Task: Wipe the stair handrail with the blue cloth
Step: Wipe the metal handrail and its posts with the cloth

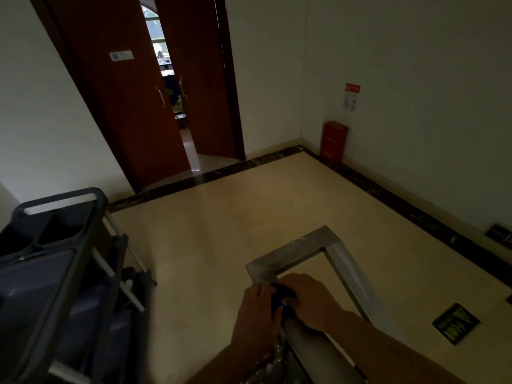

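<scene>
A grey metal stair handrail (pixel 293 252) bends in a squared loop at the bottom centre of the head view, above a beige floor. Both hands press together on the rail's near corner with the blue cloth (pixel 281 299) bunched between them; only a small dark blue patch shows. My left hand (pixel 256 311) wraps the cloth from the left. My right hand (pixel 309 299) covers it from the right and rests on the rail. The rail continues toward me under my forearms.
A grey cleaning cart (pixel 55 261) with bins stands at the left, close to the rail. Brown double doors (pixel 155 90) stand slightly ajar at the back. A red box (pixel 333 142) sits by the right wall, and a dark floor sign (pixel 455 322) lies at lower right.
</scene>
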